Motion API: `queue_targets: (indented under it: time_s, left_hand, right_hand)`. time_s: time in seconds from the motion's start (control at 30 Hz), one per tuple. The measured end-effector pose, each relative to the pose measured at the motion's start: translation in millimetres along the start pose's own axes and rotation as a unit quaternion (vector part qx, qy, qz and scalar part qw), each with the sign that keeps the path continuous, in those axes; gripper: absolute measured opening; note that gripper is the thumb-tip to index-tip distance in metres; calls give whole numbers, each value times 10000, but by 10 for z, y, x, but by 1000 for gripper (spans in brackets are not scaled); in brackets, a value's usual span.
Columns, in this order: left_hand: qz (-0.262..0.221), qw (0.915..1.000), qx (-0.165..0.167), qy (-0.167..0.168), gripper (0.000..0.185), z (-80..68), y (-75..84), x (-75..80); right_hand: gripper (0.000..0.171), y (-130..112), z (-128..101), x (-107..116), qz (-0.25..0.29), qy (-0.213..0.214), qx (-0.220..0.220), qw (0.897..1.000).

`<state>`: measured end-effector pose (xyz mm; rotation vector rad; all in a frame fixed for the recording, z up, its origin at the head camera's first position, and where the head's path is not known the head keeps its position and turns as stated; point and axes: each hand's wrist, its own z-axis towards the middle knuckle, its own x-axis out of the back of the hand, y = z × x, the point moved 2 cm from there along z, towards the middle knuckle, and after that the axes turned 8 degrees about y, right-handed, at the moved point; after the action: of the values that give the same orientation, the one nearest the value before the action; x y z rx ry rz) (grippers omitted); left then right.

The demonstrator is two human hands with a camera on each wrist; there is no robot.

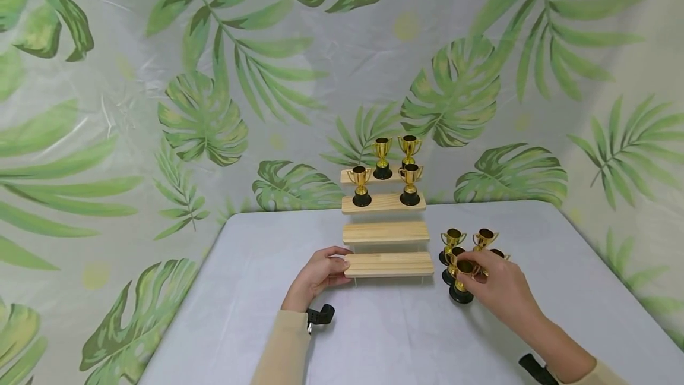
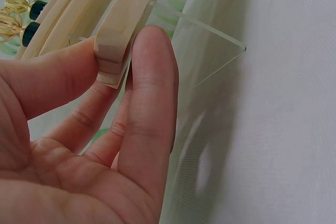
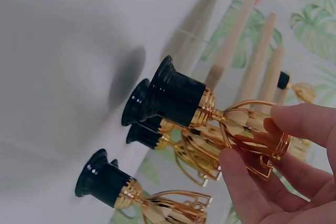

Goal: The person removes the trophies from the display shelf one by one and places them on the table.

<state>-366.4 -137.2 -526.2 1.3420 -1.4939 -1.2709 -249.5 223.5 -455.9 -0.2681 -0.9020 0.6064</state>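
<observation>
A tiered stand with several pale wooden shelves rises in the head view. My left hand (image 1: 319, 273) grips the left end of its lowest shelf (image 1: 390, 264), thumb on top and fingers beneath in the left wrist view. My right hand (image 1: 504, 290) pinches a small gold trophy cup (image 3: 181, 100) with a black base by its cup part; a shadow shows apart from its base in the right wrist view. Close around it on the table stand several similar trophies (image 1: 453, 236), partly hidden by the right hand.
Two trophies stand on the top shelf (image 1: 350, 177), and two more on the shelf below (image 1: 383, 202). The lower two shelves are bare. Clear supports (image 2: 210, 27) hold up the lowest shelf. A leaf-patterned curtain (image 1: 299, 88) hangs behind the white-covered table (image 1: 385, 337).
</observation>
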Motion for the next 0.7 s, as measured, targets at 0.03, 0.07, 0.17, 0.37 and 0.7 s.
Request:
queue_targets:
  time_s: [0.03,0.07,0.17,0.37,0.7]
  left_hand:
    - [-1,10000,0,7,41,-3,-2,2]
    - [-7,10000,-5,6,40,-3,-5,5]
    - [-31,10000,-16,2,39,-3,-13,14]
    - [-33,10000,-15,-16,39,-6,-10,15]
    - [-56,10000,10,-19,43,0,-11,10]
  right_hand:
    - [32,9,-5,-10,15,-19,-33,10000]
    - [32,19,-9,-19,38,-40,-76,10000]
    - [32,50,-18,-42,82,-112,-222,9997]
    - [32,115,-44,-82,148,-154,-395,9990]
    - [32,154,-77,-129,95,-91,-400,9991]
